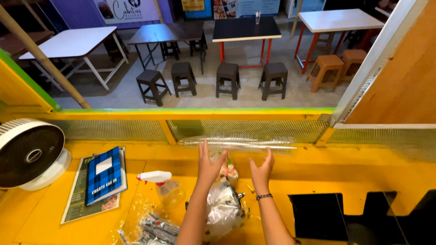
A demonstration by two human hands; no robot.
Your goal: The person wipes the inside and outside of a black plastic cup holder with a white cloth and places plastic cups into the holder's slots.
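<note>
Yellow counter (318, 172) of a stall, bounded by a mesh-fronted ledge and looking out on a paved seating area. Nearest, at the lower edge: crinkled clear wrapping with a bundle of dark straws (154, 229), and between the forearms a clear plastic bag (223, 208) of silvery items, lying on the counter. Just left of it, a spray bottle (164, 186) with a white trigger head; further left, a blue plaid notebook (104, 174) resting on a laminated menu sheet (75, 199), and a round white-rimmed fan (28, 152) at the counter's edge. Above the bag, both hands raised side by side toward the ledge: left hand (210, 165) with fingers spread and straight, gripping nothing; right hand (261, 171), a beaded bracelet at the wrist, likewise open with fingers extended, holding nothing. Just beyond the fingertips, a long sleeve of stacked clear plastic cups (240, 143) lying on its side along the ledge against the mesh, fingertips close beneath it but contact impossible to confirm. Judged from this: cup stack not yet grasped, resting in place on the ledge, so the handling of it barely begun; bag and wrappings on the counter untouched by either hand. Farther out, a row of dark stools (227, 77), dark and white tables (245, 27), and brown stools to the right.
</note>
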